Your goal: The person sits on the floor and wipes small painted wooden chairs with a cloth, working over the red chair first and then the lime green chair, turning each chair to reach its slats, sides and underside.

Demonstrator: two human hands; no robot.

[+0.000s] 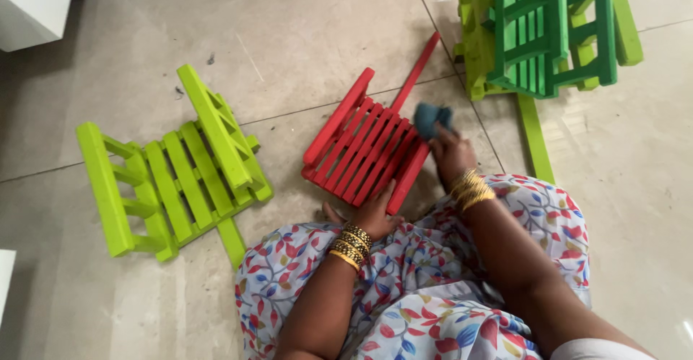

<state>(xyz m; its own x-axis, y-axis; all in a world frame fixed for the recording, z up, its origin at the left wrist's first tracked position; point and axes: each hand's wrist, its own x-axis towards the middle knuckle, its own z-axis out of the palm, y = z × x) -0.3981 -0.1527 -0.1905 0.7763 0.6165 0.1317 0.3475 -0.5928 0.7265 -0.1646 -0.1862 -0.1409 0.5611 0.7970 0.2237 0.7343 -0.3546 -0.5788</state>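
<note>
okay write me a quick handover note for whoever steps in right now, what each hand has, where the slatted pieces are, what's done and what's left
Left hand: steadies the near edge of the red slatted piece on the floor tiles.
Right hand: grips a blue cloth at the red piece's right end.
Lime slatted piece: lies to the left, untouched.
Green and lime pieces: stacked top right, untouched.
Done: cannot tell how much is wiped.
Left: probably the rest of the red slats, perhaps the others.
</note>
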